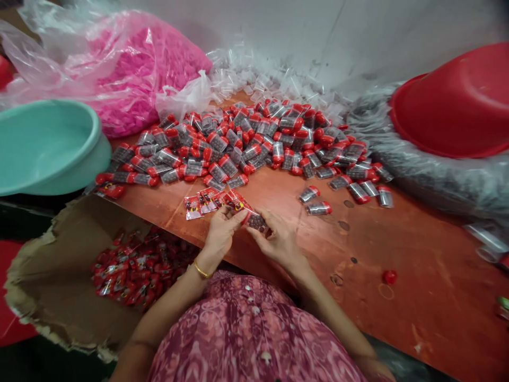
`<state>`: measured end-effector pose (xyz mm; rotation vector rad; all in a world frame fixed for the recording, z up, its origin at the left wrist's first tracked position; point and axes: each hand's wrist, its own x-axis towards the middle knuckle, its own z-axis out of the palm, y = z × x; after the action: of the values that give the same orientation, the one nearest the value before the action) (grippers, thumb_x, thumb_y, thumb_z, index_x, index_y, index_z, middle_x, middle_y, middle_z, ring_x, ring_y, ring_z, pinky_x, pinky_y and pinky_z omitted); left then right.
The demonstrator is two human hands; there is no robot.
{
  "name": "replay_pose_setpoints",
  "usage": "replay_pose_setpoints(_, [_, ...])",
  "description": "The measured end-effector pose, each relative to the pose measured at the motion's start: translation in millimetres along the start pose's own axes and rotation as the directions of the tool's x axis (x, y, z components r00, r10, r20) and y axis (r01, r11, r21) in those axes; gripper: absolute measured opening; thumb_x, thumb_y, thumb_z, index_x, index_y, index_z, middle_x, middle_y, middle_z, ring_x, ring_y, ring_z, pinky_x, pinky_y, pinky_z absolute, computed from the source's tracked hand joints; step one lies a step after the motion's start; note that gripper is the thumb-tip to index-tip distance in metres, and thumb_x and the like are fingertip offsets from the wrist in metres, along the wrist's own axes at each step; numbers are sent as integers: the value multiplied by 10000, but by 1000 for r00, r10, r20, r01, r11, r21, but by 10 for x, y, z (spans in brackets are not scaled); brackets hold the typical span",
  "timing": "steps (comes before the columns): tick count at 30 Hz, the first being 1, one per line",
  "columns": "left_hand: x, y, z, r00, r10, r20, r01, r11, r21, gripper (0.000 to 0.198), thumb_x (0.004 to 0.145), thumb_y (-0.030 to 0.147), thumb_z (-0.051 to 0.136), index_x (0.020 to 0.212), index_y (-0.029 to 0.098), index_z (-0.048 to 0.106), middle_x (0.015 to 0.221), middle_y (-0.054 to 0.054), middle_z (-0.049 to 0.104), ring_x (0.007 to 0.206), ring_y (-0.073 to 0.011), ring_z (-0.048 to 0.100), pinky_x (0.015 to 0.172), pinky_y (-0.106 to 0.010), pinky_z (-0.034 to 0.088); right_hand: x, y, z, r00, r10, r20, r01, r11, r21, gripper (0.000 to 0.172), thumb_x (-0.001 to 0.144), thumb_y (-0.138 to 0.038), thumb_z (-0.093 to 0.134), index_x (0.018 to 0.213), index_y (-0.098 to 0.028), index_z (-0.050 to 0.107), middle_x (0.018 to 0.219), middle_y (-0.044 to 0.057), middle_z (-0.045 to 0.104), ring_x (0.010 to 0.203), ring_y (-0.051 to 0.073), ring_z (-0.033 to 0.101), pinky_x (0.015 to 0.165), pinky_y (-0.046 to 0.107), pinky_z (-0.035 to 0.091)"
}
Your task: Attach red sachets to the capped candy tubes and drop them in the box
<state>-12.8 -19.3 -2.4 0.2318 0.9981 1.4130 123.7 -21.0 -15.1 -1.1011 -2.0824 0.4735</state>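
Observation:
Between my hands, near the table's front edge, is a small clear container (256, 222) with dark round pieces inside. My right hand (278, 239) has its fingers closed round the container's right end. My left hand (222, 229) pinches its left end, where a red printed wrapper (235, 203) shows beside the fingertips. Just left of the fingers, several red printed packets (201, 202) lie overlapping on the table. Behind my hands spreads a large heap of red-capped clear containers (238, 138) with dark contents. Two such containers (318, 208) lie apart, to the right of my hands.
An open carton (59, 265) with red packets (135, 268) stands below the orange table (358, 297) at left. A teal basin (47, 146) and a pink-filled bag (139, 69) are at the left. A red tub (457, 106) rests on plastic bags at right. A red cap (389, 277) lies nearer.

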Motion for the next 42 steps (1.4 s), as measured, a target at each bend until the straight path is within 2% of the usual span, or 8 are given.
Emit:
replay_pose_setpoints(7, [18, 16, 53, 998, -26, -54, 19, 993, -115, 294, 516, 232, 816, 704, 136, 611, 647, 33, 670, 558, -65, 603, 595, -186, 462, 25, -108, 187, 982, 44, -183, -37, 998, 45, 354, 839, -272, 561, 1178, -185, 506, 949, 91, 641, 830, 196, 618, 731, 317, 520])
replay_pose_setpoints(15, [-38, 4, 110, 992, 15, -126, -28, 994, -103, 316, 453, 149, 829, 687, 134, 618, 660, 25, 679, 591, -79, 615, 615, -196, 460, 45, -77, 196, 982, 84, -169, -76, 996, 53, 391, 836, -292, 557, 1211, -203, 494, 978, 84, 649, 852, 202, 619, 747, 337, 525])
replay_pose_setpoints(21, [-40, -63, 113, 991, 80, -109, -94, 987, -132, 346, 462, 325, 839, 667, 140, 631, 622, 36, 660, 533, -61, 576, 579, -190, 449, 85, -148, 272, 963, 131, -237, -100, 985, 138, 368, 830, -272, 553, 1187, -192, 514, 1001, 86, 651, 879, 198, 624, 782, 336, 524])
replay_pose_setpoints(27, [-5, -14, 109, 996, 74, -47, -77, 994, -75, 373, 395, 286, 865, 641, 138, 627, 593, 50, 642, 539, -59, 564, 600, -191, 449, 61, -146, 345, 969, 143, -199, -105, 976, 193, 412, 821, -273, 567, 1220, -200, 498, 1048, 91, 640, 926, 194, 614, 780, 314, 523])
replay_pose_setpoints(31, [22, 69, 36, 1000, 14, -13, -14, 998, -68, 358, 415, 288, 860, 646, 133, 635, 640, 23, 663, 582, -80, 587, 612, -203, 454, 4, -120, 367, 945, 324, -29, -265, 817, 512, 425, 828, -344, 554, 1220, -205, 467, 897, 37, 642, 668, 128, 608, 567, 241, 511])
replay_pose_setpoints(33, [23, 89, 10, 999, 40, 10, -39, 998, -59, 320, 454, 275, 848, 649, 143, 632, 660, 20, 667, 608, -91, 600, 624, -210, 457, -8, -134, 356, 902, 422, 88, -375, 668, 642, 321, 838, -389, 530, 1096, -199, 526, 700, -21, 593, 458, 77, 489, 418, 199, 425])
replay_pose_setpoints(36, [5, 48, 16, 996, 73, 49, -73, 997, -6, 274, 507, 283, 824, 649, 144, 636, 636, 18, 653, 587, -87, 585, 607, -209, 447, 10, -192, 328, 840, 526, 133, -444, 526, 725, 271, 789, -439, 578, 889, -187, 561, 562, -57, 509, 383, 52, 378, 362, 184, 343])
replay_pose_setpoints(42, [-3, -40, 37, 991, 114, 64, -121, 985, 119, 231, 565, 285, 792, 678, 130, 664, 635, 3, 648, 592, -87, 563, 627, -213, 437, 87, -225, 263, 805, 589, 80, -446, 510, 735, 268, 725, -430, 631, 811, -182, 578, 550, -50, 519, 410, 53, 371, 381, 183, 323])
